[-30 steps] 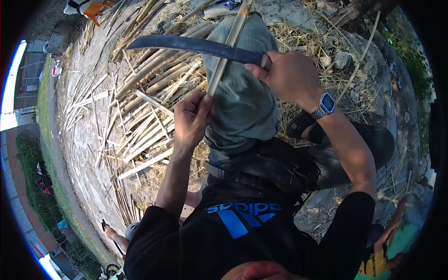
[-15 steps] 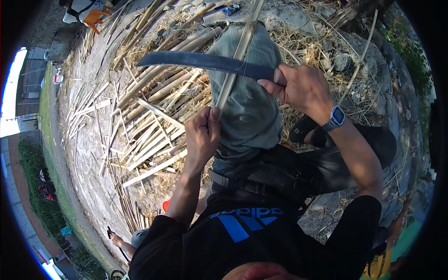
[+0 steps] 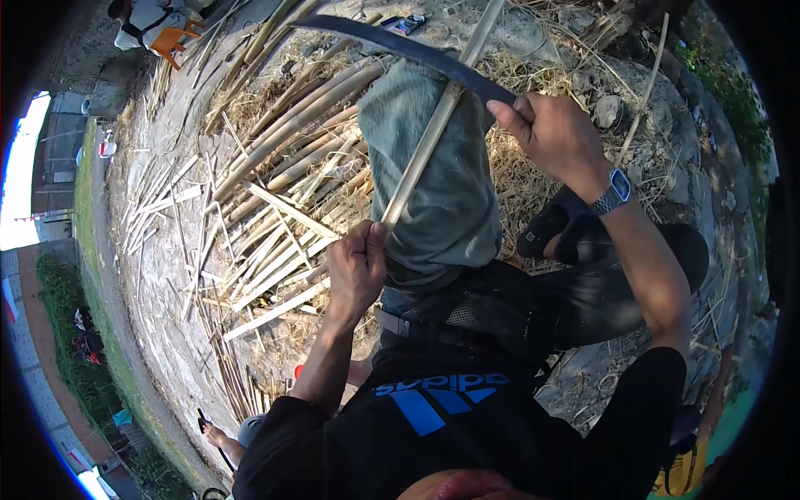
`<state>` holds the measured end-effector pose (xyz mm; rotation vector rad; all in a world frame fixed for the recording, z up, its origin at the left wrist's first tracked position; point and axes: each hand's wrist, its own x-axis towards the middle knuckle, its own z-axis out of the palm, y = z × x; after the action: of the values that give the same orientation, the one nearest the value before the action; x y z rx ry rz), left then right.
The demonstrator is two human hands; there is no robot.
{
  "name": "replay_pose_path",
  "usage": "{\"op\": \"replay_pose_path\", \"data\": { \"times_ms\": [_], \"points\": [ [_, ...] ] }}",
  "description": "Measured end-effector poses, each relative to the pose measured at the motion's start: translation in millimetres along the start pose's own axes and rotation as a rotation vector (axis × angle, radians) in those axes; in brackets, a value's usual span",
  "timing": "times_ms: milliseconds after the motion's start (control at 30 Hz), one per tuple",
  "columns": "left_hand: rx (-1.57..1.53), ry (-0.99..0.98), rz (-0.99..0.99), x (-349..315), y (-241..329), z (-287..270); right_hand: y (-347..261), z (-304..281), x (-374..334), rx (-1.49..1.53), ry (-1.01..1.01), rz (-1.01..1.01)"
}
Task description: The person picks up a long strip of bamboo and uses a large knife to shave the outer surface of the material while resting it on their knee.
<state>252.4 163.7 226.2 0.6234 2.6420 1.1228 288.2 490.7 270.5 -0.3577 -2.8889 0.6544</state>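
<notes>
My left hand (image 3: pixel 357 262) pinches the near end of a long, pale bamboo strip (image 3: pixel 421 158) between thumb and fingers. The strip slants away from me over a grey-green cloth (image 3: pixel 442 200) draped on my leg. Closed around the handle of a long curved machete (image 3: pixel 417 54) is my right hand (image 3: pixel 560 140), with a watch on its wrist. The dark blade lies across the strip near its far part, its tip pointing far left. The handle is mostly hidden by my fingers.
Split bamboo strips (image 3: pixel 275 275) and round poles (image 3: pixel 292 125) lie in a pile on the ground to the left, among dry straw. Rubble and a stone (image 3: pixel 608 110) are at the right. Another person sits on an orange chair (image 3: pixel 171 42) at the far left; another person's hand (image 3: pixel 215 435) shows at lower left.
The machete and my right hand have moved away from me along the strip, and the blade now tilts more. My left hand has drawn slightly nearer with the strip's end.
</notes>
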Motion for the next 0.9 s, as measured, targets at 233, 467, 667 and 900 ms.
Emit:
{"op": "replay_pose_path", "data": {
  "times_ms": [233,467,667,900],
  "points": [
    [-0.046,0.069,0.067,0.6,6.0,-3.3,-6.3,5.2,7.0,0.001,-0.101,0.010],
    [0.023,0.072,0.050,-13.4,-4.2,-8.5,-7.2,21.0,-5.9,-0.016,-0.042,-0.110],
    [0.023,0.063,0.016,-25.2,-9.0,-12.0,-30.1,37.0,-30.7,0.038,-0.022,-0.184],
    [0.069,0.033,-0.035,-29.1,-16.6,-22.3,-38.8,41.7,-29.6,0.052,-0.008,-0.117]
  ]
}}
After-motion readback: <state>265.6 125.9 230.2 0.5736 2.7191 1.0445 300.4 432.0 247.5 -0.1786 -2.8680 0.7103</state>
